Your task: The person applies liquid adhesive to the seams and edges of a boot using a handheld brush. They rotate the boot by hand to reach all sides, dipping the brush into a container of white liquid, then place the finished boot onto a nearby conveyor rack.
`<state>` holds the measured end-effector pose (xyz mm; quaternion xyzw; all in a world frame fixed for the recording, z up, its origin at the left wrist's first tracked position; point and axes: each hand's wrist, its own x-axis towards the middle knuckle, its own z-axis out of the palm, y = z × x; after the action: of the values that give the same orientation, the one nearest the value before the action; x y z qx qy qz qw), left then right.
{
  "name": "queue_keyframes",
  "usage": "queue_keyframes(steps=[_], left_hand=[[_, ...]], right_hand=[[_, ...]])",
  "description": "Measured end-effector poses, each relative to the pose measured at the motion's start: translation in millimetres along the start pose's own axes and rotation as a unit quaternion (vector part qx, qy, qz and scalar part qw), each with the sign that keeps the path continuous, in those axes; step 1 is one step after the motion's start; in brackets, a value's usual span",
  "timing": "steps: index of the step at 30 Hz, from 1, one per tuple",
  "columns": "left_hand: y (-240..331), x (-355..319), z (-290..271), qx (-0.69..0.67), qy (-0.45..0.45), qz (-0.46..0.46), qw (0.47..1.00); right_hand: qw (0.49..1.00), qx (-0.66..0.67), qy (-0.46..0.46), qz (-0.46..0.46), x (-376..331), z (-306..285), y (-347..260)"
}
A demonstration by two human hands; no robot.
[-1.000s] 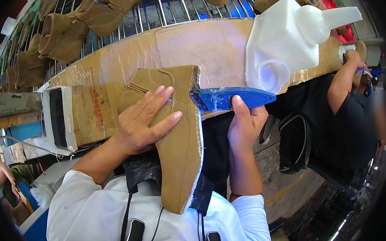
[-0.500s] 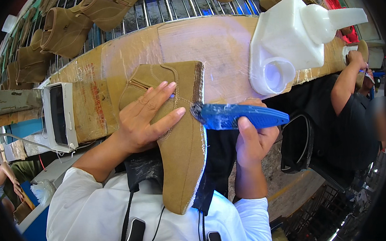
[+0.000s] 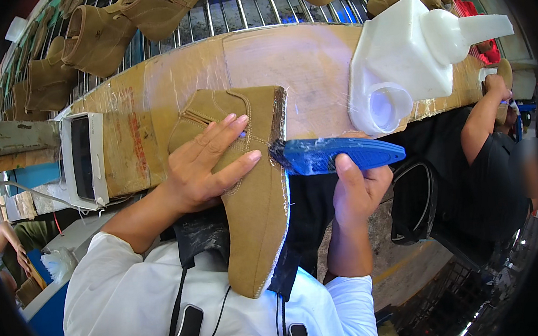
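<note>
A tan suede boot (image 3: pixel 256 212) lies on its side across the edge of a cardboard-covered bench (image 3: pixel 299 61), its bottom edge turned to the right. My left hand (image 3: pixel 210 165) is spread flat on the boot's side and presses it down. A blue brush (image 3: pixel 336 154) is gripped by my right hand (image 3: pixel 353 190) at its handle. Its bristle end touches the rim of the boot's bottom near the heel.
A white plastic jug (image 3: pixel 410 61) with a spout and an open round mouth stands on the bench at the right. Several tan boots (image 3: pixel 98 37) hang on a wire rack behind. A white box (image 3: pixel 83 158) sits at the left. A co-worker in black (image 3: pixel 484 155) works at the right.
My right hand has shifted the blue brush a little to the right and down along the boot's bottom rim. My left hand stays pressed on the boot.
</note>
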<state>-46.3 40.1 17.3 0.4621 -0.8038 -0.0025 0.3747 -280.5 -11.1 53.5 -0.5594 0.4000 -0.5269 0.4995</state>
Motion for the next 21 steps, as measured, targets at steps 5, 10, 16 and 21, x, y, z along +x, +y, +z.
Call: queue_keyframes(steps=[5, 10, 16, 21], left_hand=[[2, 2, -2, -0.014, -0.007, -0.008, 1.0], [1, 1, -2, -0.013, -0.009, -0.008, 1.0], [1, 0, -1, -0.014, -0.007, -0.004, 1.0], [5, 7, -6, -0.011, -0.024, -0.007, 1.0]], right_hand=[[0.998, -0.011, 0.051, 0.023, -4, 2, 0], [1.0, 0.005, -0.018, 0.014, -12, -4, -21], [0.991, 0.08, -0.105, 0.002, -20, -16, -41], [0.997, -0.051, 0.024, 0.054, -4, -5, -26]])
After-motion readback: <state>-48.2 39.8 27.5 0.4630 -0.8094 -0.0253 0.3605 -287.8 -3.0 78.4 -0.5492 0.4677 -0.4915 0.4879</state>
